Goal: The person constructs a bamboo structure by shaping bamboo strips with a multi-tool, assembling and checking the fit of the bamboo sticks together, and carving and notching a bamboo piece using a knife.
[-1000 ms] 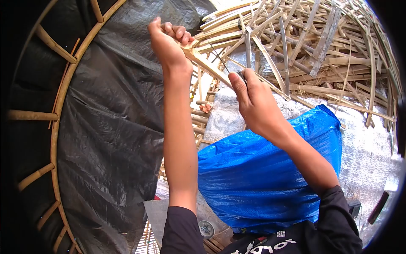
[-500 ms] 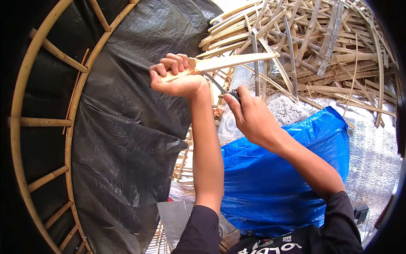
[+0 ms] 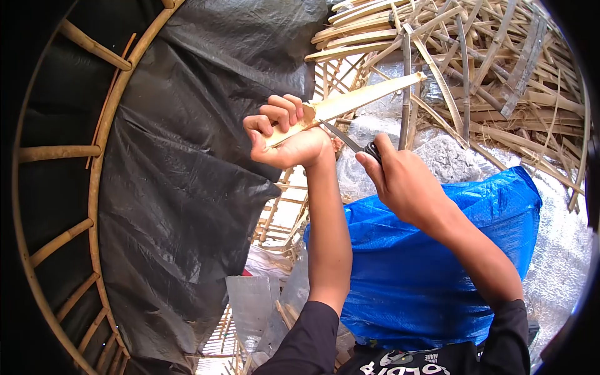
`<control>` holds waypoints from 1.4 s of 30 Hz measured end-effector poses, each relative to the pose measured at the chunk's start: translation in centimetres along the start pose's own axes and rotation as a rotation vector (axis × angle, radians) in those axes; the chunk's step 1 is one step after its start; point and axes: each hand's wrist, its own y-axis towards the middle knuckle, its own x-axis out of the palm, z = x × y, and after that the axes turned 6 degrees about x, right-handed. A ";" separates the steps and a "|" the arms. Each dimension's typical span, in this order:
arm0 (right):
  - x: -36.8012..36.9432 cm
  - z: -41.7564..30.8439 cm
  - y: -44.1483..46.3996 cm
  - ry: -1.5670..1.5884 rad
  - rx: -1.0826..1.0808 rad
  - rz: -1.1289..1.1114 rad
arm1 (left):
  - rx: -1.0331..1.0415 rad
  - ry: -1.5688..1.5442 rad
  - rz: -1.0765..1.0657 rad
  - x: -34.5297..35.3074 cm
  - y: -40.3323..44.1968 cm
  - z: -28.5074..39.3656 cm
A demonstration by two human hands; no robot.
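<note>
A pale split bamboo strip (image 3: 369, 99) is gripped near its lower-left end by my left hand (image 3: 284, 130), fingers wrapped round it. The strip slants up to the right, and a thicker node shows by my fingers. My right hand (image 3: 406, 181) is closed round the black handle of a knife (image 3: 342, 136). The knife's blade points up and left, its tip at the strip's lower edge just beside my left wrist. Whether the edge is cutting into the bamboo I cannot tell.
A blue tarp (image 3: 431, 262) covers my lap. At the upper right lies a heap of bamboo strips (image 3: 500, 75) on silvery sheeting. Black plastic sheeting (image 3: 187, 175) hangs on the left, beside a curved bamboo ladder-like frame (image 3: 97, 187). A grey lump (image 3: 447, 159) sits behind the tarp.
Both hands, with the strip and the knife, appear shifted right and slightly down in view. The background has shifted too, as the head view turned. Both grips stay the same.
</note>
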 end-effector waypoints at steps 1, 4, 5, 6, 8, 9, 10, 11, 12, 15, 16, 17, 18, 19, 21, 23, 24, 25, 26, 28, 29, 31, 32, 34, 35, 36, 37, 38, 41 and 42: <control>0.2 0.2 0.2 -0.017 0.003 0.003 | -0.024 -0.007 0.009 -0.7 -0.3 -0.3; 0.7 0.7 0.8 -0.103 0.085 -0.036 | -0.052 -0.005 0.024 -1.7 -1.4 -0.7; 1.0 1.1 0.9 -0.108 0.093 -0.040 | -0.067 0.007 0.034 -1.8 -1.8 -0.8; 1.1 1.7 1.2 -0.097 0.093 -0.017 | -0.081 0.016 0.044 -1.8 -2.2 -1.0; 1.3 2.8 1.6 -0.093 0.103 0.009 | -0.082 0.057 0.046 -1.8 -2.5 -1.1; 1.4 3.4 1.8 -0.088 0.122 0.027 | -0.082 0.067 0.081 -1.7 -2.5 -1.0; 1.6 4.1 2.0 -0.081 0.140 0.046 | -0.082 0.078 0.114 -1.7 -2.4 -0.9; 1.7 4.6 2.3 -0.057 0.159 0.073 | -0.070 0.091 0.088 -1.7 -2.3 -0.8; 1.7 5.0 2.2 -0.057 0.167 0.076 | -0.079 0.089 0.088 -1.7 -2.2 -0.7; 1.3 4.4 2.0 -0.073 0.135 0.043 | -0.005 0.112 -0.007 -1.5 -1.8 -0.5; 1.2 3.7 1.7 -0.069 0.136 0.039 | -0.007 0.118 -0.009 -1.7 -1.6 -0.4; 1.1 2.8 1.3 -0.023 0.089 0.015 | 0.010 0.111 -0.045 -1.9 -1.3 -0.2; 1.0 1.9 0.9 0.024 0.040 -0.008 | 0.030 0.103 -0.085 -2.1 -1.0 -0.1; 1.0 1.2 0.5 0.061 0.036 -0.030 | 0.045 0.094 -0.083 -2.3 -0.7 0.1; 1.0 0.1 -0.2 0.092 0.029 -0.059 | 0.080 0.104 -0.126 -2.8 -0.1 0.4; 1.2 -0.3 -0.7 0.100 0.023 -0.077 | 0.125 0.112 -0.157 -3.0 0.3 0.8; 1.4 -0.2 -0.8 0.106 0.028 -0.082 | 0.120 0.119 -0.159 -2.8 0.3 0.9; 1.6 -0.2 -0.9 0.102 0.027 -0.081 | 0.137 0.132 -0.166 -2.6 0.4 1.1; 1.7 -0.1 -0.9 0.098 0.027 -0.081 | 0.154 0.143 -0.173 -2.5 0.4 1.2; 1.7 -0.2 -1.0 0.104 0.032 -0.083 | 0.149 0.158 -0.185 -2.4 0.5 1.4; 1.7 -0.2 -0.9 0.107 0.032 -0.079 | 0.143 0.152 -0.189 -2.4 0.5 1.4; 1.7 -0.2 -0.9 0.128 0.034 -0.069 | 0.132 0.128 -0.207 -2.6 0.5 1.4; 1.8 -0.2 -0.9 0.147 0.032 -0.054 | 0.128 0.130 -0.205 -2.5 0.4 1.3; 2.0 0.0 -0.9 0.147 0.031 -0.037 | 0.126 0.128 -0.202 -2.3 0.2 1.2; 2.1 0.1 -0.8 0.145 0.023 -0.018 | 0.122 0.129 -0.201 -2.2 0.2 1.2; 2.1 0.2 -0.8 0.146 0.027 -0.019 | 0.119 0.127 -0.208 -2.1 0.1 1.1; 2.1 0.2 -0.8 0.154 0.025 -0.019 | 0.116 0.124 -0.214 -2.1 0.0 1.1; 2.0 0.3 -0.8 0.162 0.022 -0.019 | 0.113 0.125 -0.214 -2.2 0.0 1.0; 2.1 0.4 -0.7 0.168 0.024 0.004 | 0.109 0.109 -0.229 -2.2 0.0 0.9; 2.0 0.4 -0.7 0.169 0.026 0.005 | 0.107 0.105 -0.240 -2.2 -0.1 0.9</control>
